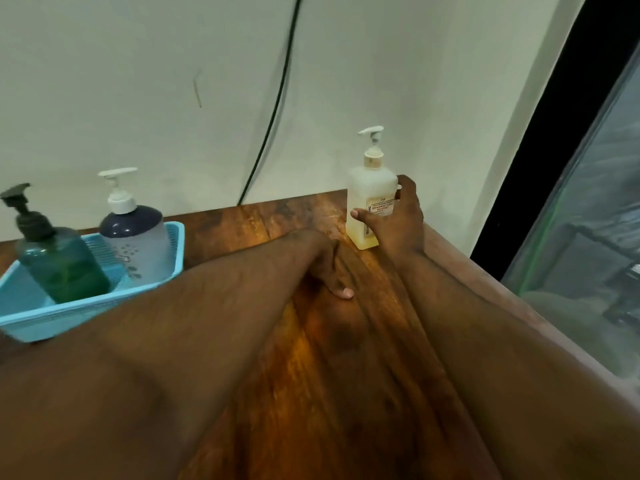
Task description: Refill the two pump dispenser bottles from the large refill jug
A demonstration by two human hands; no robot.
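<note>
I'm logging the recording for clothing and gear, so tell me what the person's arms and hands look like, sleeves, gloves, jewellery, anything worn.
Both forearms are bare as far as the picture shows: no sleeves in view. The left hand and right hand wear no gloves, and no rings, watch or bands are visible on them or the wrists. The nails look short and unpainted.

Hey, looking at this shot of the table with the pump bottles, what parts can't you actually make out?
Head view:
- Refill jug: none in frame.
- Label text on the white bottle: too small, partly covered by the right hand.
- Green bottle and grey bottle: bases hidden by the blue basket wall.
- Left hand: fingers curled under, blurred.
- Table front: covered by both forearms.
</note>
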